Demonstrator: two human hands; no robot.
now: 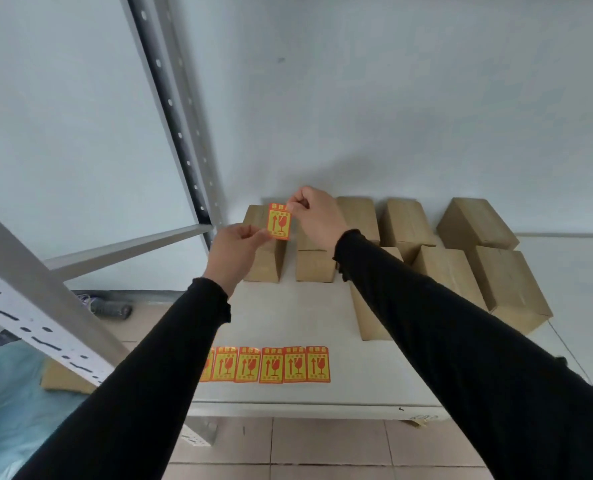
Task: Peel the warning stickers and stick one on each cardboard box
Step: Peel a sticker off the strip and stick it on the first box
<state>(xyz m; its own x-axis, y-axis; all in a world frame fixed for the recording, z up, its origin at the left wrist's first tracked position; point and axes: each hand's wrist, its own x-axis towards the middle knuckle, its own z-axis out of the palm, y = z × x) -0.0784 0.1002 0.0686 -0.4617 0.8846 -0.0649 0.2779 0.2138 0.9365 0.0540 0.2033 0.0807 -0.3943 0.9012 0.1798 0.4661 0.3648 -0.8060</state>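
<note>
Right hand [314, 211]: fingertips pinched on the top corner of one warning sticker [279, 221]. Left hand [234, 245]: pinched on its lower left edge. Sticker held upright in the air, above the far-left cardboard box [265, 252]; whether the backing was off could not be told. Remaining stickers [271, 364]: a row near the table [305, 320] front edge. Risks, judged: adhesive folding onto itself if the grip slackened; crooked or creased placement if one corner landed first.
</note>
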